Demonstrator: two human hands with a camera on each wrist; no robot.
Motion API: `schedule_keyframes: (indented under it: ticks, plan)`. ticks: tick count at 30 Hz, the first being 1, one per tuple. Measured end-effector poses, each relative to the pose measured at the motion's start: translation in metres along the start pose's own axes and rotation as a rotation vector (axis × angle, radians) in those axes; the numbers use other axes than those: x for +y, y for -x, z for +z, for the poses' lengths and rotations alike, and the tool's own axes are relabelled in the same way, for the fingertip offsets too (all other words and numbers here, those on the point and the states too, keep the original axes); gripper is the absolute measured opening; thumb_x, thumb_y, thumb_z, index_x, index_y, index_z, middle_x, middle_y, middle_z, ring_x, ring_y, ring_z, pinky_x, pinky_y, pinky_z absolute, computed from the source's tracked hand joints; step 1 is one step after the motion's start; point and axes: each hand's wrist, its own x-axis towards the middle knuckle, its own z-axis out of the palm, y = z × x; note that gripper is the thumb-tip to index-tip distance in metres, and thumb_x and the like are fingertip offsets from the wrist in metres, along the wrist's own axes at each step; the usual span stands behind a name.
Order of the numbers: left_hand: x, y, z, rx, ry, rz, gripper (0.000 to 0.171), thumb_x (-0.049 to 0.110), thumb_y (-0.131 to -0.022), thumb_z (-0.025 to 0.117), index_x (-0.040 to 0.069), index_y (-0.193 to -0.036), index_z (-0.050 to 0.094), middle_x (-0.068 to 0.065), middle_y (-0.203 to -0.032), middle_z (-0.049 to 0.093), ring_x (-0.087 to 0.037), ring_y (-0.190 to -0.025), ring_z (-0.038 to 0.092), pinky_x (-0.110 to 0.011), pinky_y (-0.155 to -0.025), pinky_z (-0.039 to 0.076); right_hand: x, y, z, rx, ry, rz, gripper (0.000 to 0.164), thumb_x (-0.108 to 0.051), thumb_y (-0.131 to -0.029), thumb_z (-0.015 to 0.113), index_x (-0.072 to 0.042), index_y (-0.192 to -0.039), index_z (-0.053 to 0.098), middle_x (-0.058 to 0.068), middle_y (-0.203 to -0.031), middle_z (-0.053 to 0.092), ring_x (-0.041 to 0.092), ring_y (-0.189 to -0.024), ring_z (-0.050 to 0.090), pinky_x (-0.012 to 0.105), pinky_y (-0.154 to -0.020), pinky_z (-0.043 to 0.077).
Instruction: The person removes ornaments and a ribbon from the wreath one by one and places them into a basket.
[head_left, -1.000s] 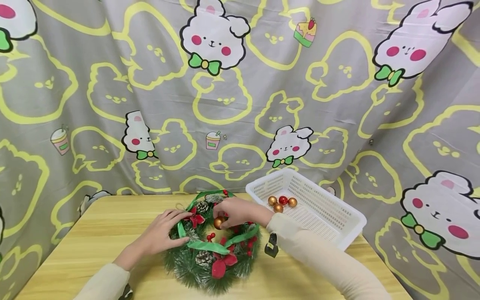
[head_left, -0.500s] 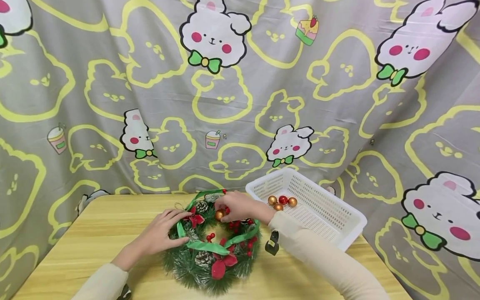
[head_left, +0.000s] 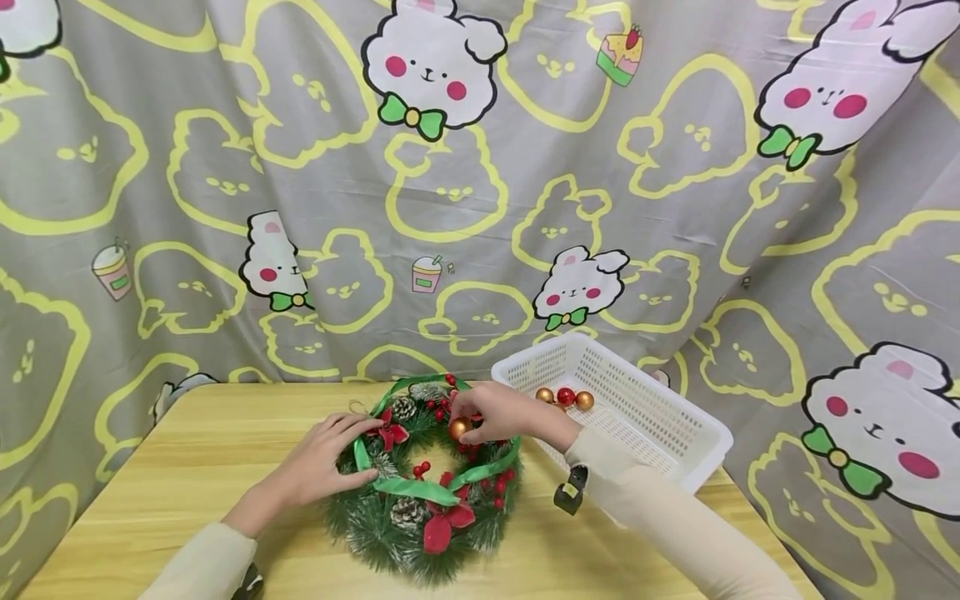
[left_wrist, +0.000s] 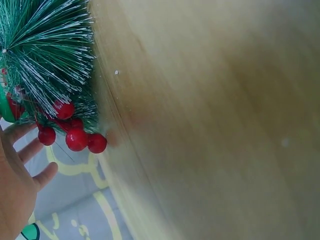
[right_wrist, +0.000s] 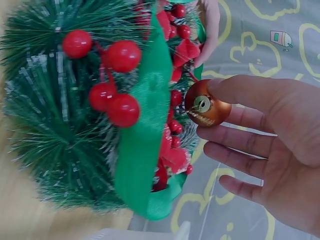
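A green Christmas wreath [head_left: 423,542] lies on the table, trimmed with green ribbon [head_left: 412,490], red flowers [head_left: 442,529], red berries [right_wrist: 124,56] and pinecones [head_left: 407,511]. My left hand [head_left: 318,462] rests on its left side, fingers spread over the rim; the left wrist view shows these fingers [left_wrist: 46,175] extended near berries. My right hand [head_left: 498,414] pinches a gold Christmas ball [head_left: 460,429] between thumb and fingers over the wreath's right inner side. The ball's metal cap [right_wrist: 202,104] shows in the right wrist view, close to the ribbon.
A white plastic basket [head_left: 637,379] stands behind and right of the wreath, holding gold balls [head_left: 584,401] and a red ball [head_left: 566,397]. The wooden table [head_left: 225,433] ends at a patterned curtain [head_left: 465,208]. A black wrist strap piece [head_left: 572,490] hangs under the right sleeve.
My right hand has moved the gold ball up and to the right, from over the wreath's centre to its right inner side. The left hand stays nearly still on the wreath.
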Motion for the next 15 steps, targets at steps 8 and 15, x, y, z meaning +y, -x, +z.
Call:
schedule_keyframes:
  ticks: [8, 15]
  plan:
    - [-0.003, 0.002, -0.003, -0.005, -0.004, -0.013, 0.074, 0.063, -0.087, 0.07, 0.026, -0.149, 0.053, -0.009, -0.146, 0.055, -0.033, -0.131, 0.051, -0.066, -0.104, 0.042, -0.001, 0.004, 0.006, 0.001, -0.061, 0.013, 0.026, -0.024, -0.092, 0.077, -0.011, -0.114, 0.071, 0.0, -0.107, 0.073, 0.014, -0.1, 0.067, 0.029, -0.089, 0.056]
    - [-0.004, 0.002, 0.0, -0.024, -0.008, -0.01, 0.075, 0.068, -0.087, 0.066, 0.029, -0.15, 0.05, -0.008, -0.148, 0.055, -0.033, -0.133, 0.051, -0.067, -0.105, 0.042, 0.001, 0.012, 0.002, 0.0, -0.056, 0.042, 0.026, -0.024, -0.093, 0.076, -0.013, -0.115, 0.071, 0.0, -0.11, 0.073, 0.016, -0.103, 0.068, 0.031, -0.09, 0.056]
